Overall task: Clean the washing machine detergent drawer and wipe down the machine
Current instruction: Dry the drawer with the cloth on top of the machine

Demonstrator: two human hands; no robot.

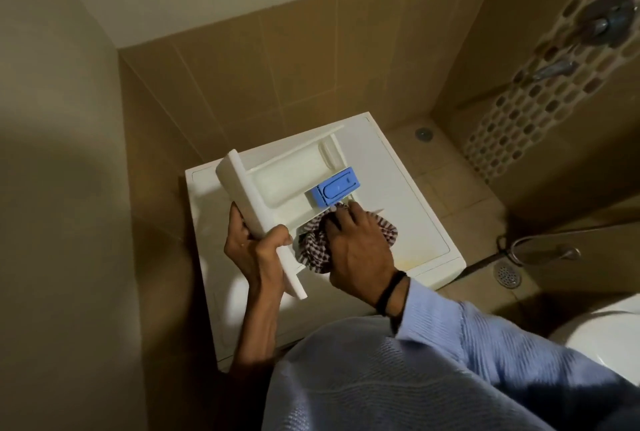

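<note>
- While held over the washing machine (408,209), detergent drawer (287,185) lifted clear of its slot, tilted, front panel toward the lower left.
- Nearest the camera, below the machine: pale blue ribbed sleeve (485,337) and a dark band (391,294) at the right wrist.
- Left hand (256,250), at the machine's front-left edge: fingers curled tight around the drawer's front panel, thumb pressed on the inner face, rest wrapped behind.
- Right hand (356,243), above the machine's lid: fingers bent and closed down onto a checked cloth (313,252), bunched and pushed into the drawer's nearest compartment; fingertips reached toward the blue insert.
- Cloth spilled partly out of that compartment, over the drawer's side wall and onto the lid side.
- Blue insert (336,186) seated in the drawer's middle compartment, just beyond the cloth.
- Largest compartment, on the far side of the blue insert, showed bare white plastic.
- Machine lid white, with a faint yellowish stain near its front-right corner.
- Right of the machine, on the tiled floor: round floor drain (507,275) and a metal hose loop (540,250).
- Farther right of the machine: white toilet edge (602,333).
- Beyond the machine: tan tiled wall; a second small drain (423,134) past its far-right corner; mosaic strip with tap fittings (606,20) high on the right.
</note>
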